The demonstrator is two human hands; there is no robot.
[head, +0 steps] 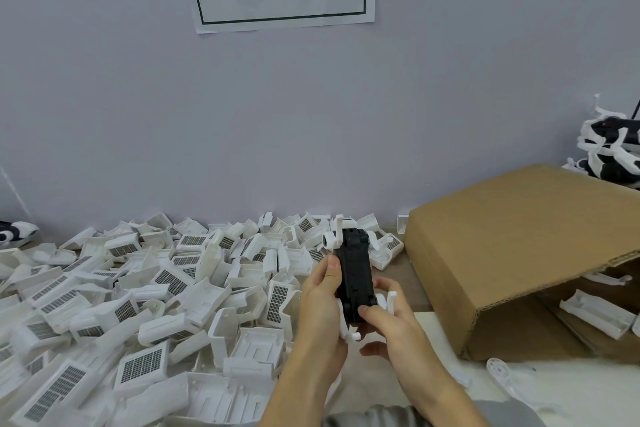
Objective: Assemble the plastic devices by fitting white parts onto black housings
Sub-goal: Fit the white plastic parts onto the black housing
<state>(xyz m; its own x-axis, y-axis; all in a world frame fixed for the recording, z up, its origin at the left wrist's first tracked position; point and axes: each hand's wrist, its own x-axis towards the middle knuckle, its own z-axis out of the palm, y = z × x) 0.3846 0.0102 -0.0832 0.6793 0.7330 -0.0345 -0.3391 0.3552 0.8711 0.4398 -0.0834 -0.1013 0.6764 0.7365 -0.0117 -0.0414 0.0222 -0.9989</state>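
Above the table point(426, 388); both hands' grip clamped on black housing point(355, 274) | left hand point(320, 302); right hand point(391, 319)

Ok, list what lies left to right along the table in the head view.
pile of white parts → left hand → black housing → right hand → cardboard box → stack of assembled devices
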